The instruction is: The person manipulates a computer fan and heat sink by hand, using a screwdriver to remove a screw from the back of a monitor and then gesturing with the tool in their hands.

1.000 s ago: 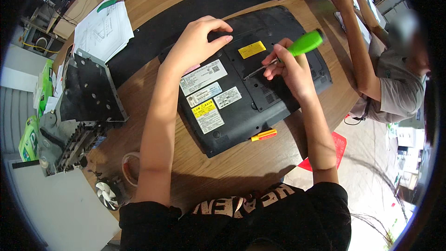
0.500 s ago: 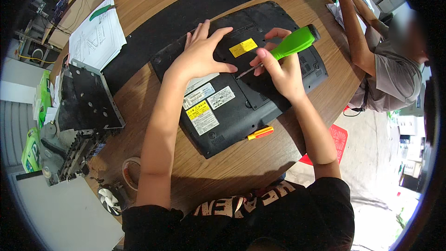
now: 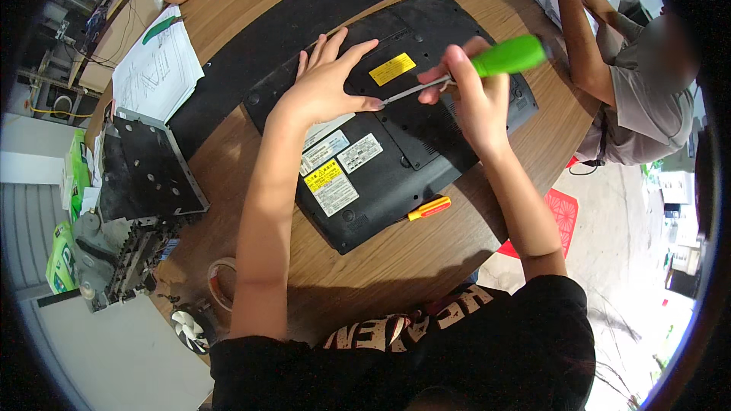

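A black laptop lies bottom side up on the wooden table, with white and yellow labels on its underside. My left hand rests on it with fingers spread, its thumb tip beside the point of a green-handled screwdriver. Closed fingers of my right hand grip that screwdriver, which slants down to the left. Its thin shaft ends near the corner of a cover panel; whether the tip sits in a screw I cannot tell. A small orange and yellow screwdriver lies by the laptop's near edge.
Papers lie at the far left above a black metal panel. A roll of tape and a small fan are at the near left. Another person sits at the right, near a red stool.
The screwdriver has tilted lower, its handle swinging right and its tip shifting up and left to my left thumb. My right hand has turned with it. My left hand stays on the laptop.
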A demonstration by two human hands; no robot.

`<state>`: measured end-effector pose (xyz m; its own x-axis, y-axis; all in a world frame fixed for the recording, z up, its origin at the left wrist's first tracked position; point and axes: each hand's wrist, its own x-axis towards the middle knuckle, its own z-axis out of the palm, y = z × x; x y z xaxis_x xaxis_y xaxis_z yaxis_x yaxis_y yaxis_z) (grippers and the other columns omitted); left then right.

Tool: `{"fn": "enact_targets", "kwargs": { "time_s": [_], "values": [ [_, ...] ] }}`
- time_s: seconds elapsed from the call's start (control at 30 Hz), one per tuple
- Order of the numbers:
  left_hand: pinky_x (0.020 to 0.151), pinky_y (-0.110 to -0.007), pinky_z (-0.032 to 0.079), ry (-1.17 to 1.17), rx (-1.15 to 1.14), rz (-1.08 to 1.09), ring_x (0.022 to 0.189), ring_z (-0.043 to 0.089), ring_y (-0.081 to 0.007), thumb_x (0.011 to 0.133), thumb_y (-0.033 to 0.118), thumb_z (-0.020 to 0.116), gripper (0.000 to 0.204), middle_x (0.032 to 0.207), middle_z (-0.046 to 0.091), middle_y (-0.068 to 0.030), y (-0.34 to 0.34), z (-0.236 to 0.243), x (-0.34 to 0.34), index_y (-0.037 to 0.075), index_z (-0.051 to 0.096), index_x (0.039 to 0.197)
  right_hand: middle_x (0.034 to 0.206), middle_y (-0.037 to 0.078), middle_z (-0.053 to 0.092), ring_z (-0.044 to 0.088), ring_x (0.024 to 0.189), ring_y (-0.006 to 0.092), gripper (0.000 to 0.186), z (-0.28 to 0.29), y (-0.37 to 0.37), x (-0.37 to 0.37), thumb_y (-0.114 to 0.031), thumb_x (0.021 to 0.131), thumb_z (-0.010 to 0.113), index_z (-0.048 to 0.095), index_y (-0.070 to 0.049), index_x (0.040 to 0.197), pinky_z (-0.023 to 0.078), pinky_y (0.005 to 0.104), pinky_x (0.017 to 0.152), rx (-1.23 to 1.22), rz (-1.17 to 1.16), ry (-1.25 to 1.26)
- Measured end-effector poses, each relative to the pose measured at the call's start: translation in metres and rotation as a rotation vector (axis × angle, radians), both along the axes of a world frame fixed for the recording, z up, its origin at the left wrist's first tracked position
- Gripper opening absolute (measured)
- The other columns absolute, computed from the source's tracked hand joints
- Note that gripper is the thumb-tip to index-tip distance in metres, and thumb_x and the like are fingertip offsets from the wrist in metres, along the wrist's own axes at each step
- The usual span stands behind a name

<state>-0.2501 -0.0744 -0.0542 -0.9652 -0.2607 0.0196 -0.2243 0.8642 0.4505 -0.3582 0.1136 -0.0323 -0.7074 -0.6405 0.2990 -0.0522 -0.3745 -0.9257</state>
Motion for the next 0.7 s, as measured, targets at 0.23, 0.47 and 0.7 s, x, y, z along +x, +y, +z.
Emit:
{"fn": "enact_targets", "kwargs": {
  "time_s": [0.23,0.47,0.7],
  "values": [
    [0.112,-0.055,0.007,0.008,0.002,0.002,0.142,0.007,-0.0402,0.064,0.046,0.08,0.091,0.153,0.015,-0.0177,-0.002,-0.001,0.0,0.032,0.035,0.142,0.067,0.011,0.063,0.061,0.054,0.0127,0.019,0.004,0.009,0.008,-0.014,0.089,0.062,0.052,0.001,0.082,0.048,0.0239,0.047,0.152,0.085,0.185],
    [0.112,-0.054,0.008,0.019,0.011,-0.011,0.142,0.009,-0.0402,0.064,0.044,0.08,0.09,0.153,0.017,-0.0175,0.0,0.001,0.001,0.032,0.036,0.141,0.067,0.01,0.064,0.058,0.051,0.0132,0.024,0.002,0.005,-0.013,-0.023,0.092,0.057,0.053,-0.002,0.082,0.047,0.0243,0.049,0.188,0.159,-0.035],
    [0.112,-0.054,0.01,0.047,-0.019,-0.044,0.141,0.012,-0.0399,0.066,0.044,0.079,0.087,0.151,0.02,-0.019,-0.005,-0.003,-0.002,0.029,0.038,0.141,0.066,0.008,0.061,0.056,0.052,0.0118,0.024,-0.011,-0.004,-0.027,-0.027,0.092,0.054,0.052,-0.003,0.087,0.045,0.0213,0.049,0.349,0.169,-0.003]
  ]
}}
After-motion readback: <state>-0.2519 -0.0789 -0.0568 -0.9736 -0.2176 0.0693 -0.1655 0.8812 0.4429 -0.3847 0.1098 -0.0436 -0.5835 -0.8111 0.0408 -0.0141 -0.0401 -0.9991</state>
